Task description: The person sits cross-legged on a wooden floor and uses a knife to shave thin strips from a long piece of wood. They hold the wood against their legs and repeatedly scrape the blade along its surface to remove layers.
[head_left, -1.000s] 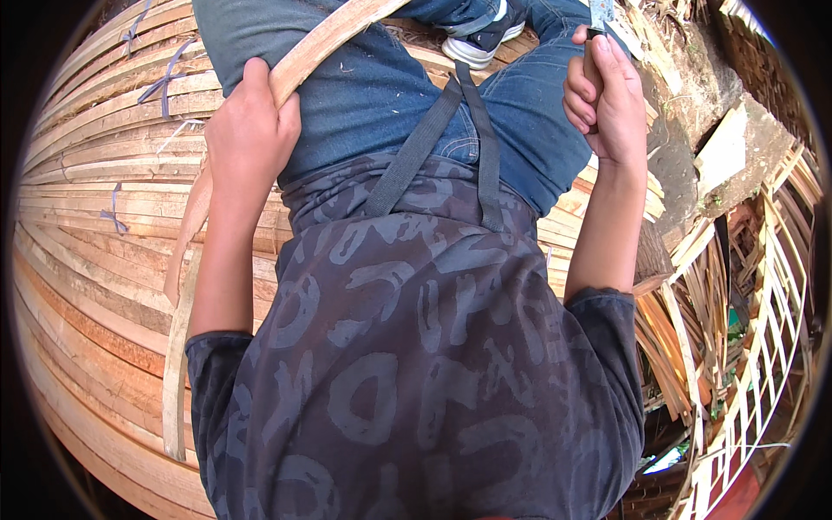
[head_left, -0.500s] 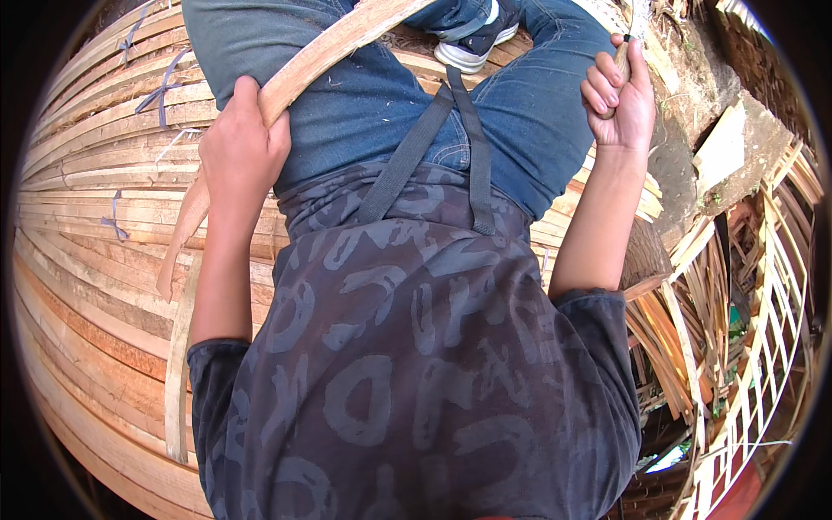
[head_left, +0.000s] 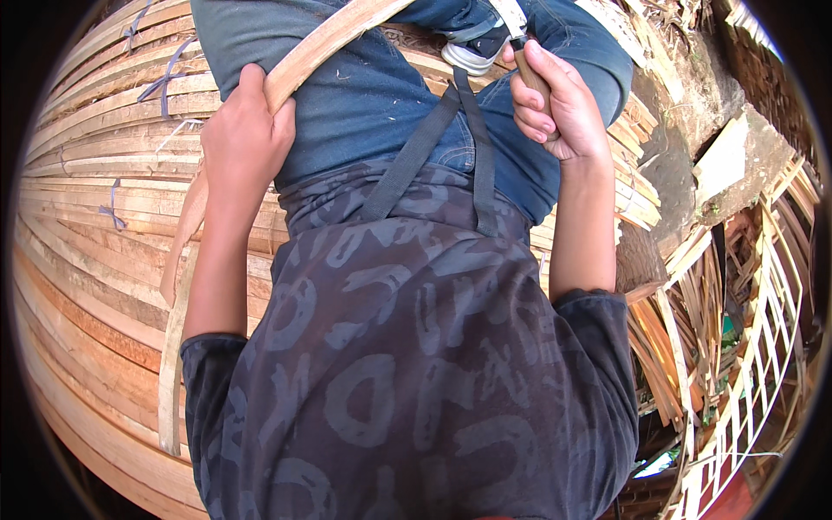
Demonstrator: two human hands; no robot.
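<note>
My left hand (head_left: 245,130) grips a long pale bamboo strip (head_left: 325,48) that lies slanted across my lap over blue jeans. The strip's near end runs down behind my left forearm toward the stacked slats. My right hand (head_left: 559,108) is closed around the wooden handle of a knife (head_left: 524,43), whose light blade points up and away near the top edge. My dark patterned shirt and a dark strap fill the middle of the picture.
Bundles of split bamboo slats (head_left: 95,217), some tied with blue string, lie stacked under me on the left. A sneaker (head_left: 472,48) shows at the top. Loose strips and a slatted bamboo frame (head_left: 754,347) stand at the right.
My right hand has closed on the knife handle and come inward toward my lap. My left hand has kept its grip on the strip, which has shifted slightly.
</note>
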